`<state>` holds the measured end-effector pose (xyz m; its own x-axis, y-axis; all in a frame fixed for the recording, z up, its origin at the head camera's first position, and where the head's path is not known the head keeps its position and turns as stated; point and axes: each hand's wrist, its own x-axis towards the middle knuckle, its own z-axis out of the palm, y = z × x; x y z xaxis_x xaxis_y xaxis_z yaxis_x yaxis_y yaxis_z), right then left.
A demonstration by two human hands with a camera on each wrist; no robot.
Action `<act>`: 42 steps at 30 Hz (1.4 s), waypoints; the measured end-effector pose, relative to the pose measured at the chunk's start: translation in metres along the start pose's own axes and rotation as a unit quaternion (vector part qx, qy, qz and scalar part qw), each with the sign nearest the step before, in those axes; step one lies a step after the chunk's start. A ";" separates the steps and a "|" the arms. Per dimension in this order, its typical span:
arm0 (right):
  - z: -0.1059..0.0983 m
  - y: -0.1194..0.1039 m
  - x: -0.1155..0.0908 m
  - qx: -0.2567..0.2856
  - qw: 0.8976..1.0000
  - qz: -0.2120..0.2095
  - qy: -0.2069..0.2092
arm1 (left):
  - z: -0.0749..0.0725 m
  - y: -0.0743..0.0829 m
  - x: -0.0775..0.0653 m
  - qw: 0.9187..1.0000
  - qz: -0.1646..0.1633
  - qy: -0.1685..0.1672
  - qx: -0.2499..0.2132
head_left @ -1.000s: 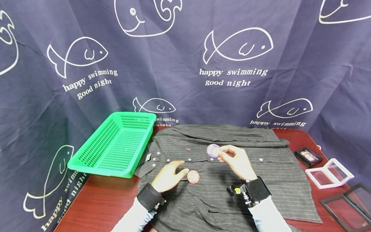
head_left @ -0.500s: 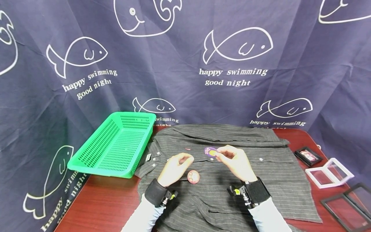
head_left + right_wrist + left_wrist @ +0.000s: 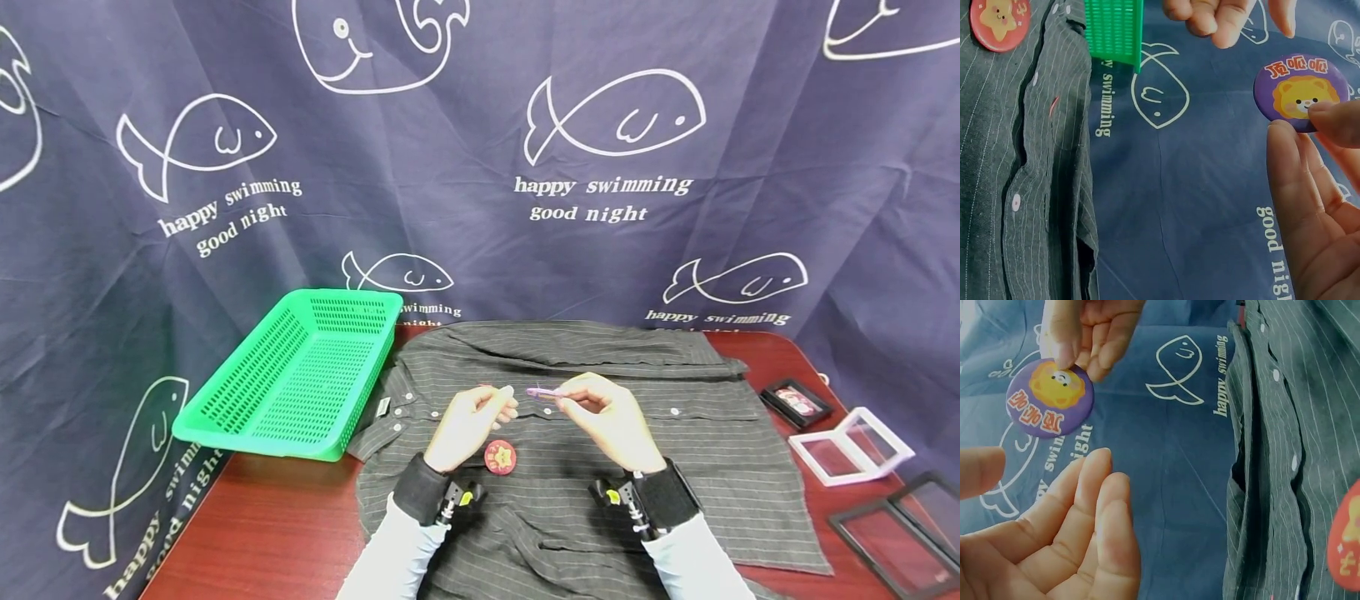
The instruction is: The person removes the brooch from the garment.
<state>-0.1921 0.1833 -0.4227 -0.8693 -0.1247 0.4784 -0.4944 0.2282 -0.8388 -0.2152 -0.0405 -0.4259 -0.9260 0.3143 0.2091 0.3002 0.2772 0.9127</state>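
Observation:
Between thumb and fingers, my right hand [image 3: 609, 421] pinches a round purple pin badge [image 3: 1282, 90] with a yellow lion face and red lettering. In the head view the badge shows nearly edge-on, above the shirt. My left hand [image 3: 461, 429] is raised just left of it, holding nothing, its thumb apart from the loosely bent fingers in the left wrist view. A small gap separates those fingertips from the purple badge. Below, a red pin badge [image 3: 500, 457] with a yellow star lies on the dark grey pinstriped shirt [image 3: 712, 492], which is spread with its row of buttons running sideways.
A green plastic basket [image 3: 341, 433] stands on the red-brown table [image 3: 277, 517] at the left. Along the right edge are a small black case [image 3: 776, 404], an open white frame [image 3: 828, 479] and an open black frame [image 3: 862, 533]. A blue fish-print curtain [image 3: 480, 167] hangs behind.
My left hand has risen from beside the red badge and moved right, toward the purple badge. My right hand has turned the purple badge from face-on to nearly edge-on in the head view.

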 end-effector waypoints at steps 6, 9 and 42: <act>0.003 0.002 -0.001 -0.003 1.000 -0.029 -0.007 | 0.003 0.001 0.000 1.000 -0.013 0.005 -0.006; 0.005 0.003 -0.001 -0.023 0.999 -0.039 -0.010 | 0.004 0.001 0.001 1.000 -0.017 0.000 -0.018; 0.015 0.004 -0.003 -0.005 0.994 -0.097 -0.051 | 0.010 0.006 -0.003 0.996 -0.046 0.024 -0.068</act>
<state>-0.1915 0.1697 -0.4316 -0.7538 -0.2653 0.6012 -0.6530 0.1998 -0.7305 -0.2084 -0.0308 -0.4247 -0.9591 0.2484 0.1356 0.1824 0.1763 0.9673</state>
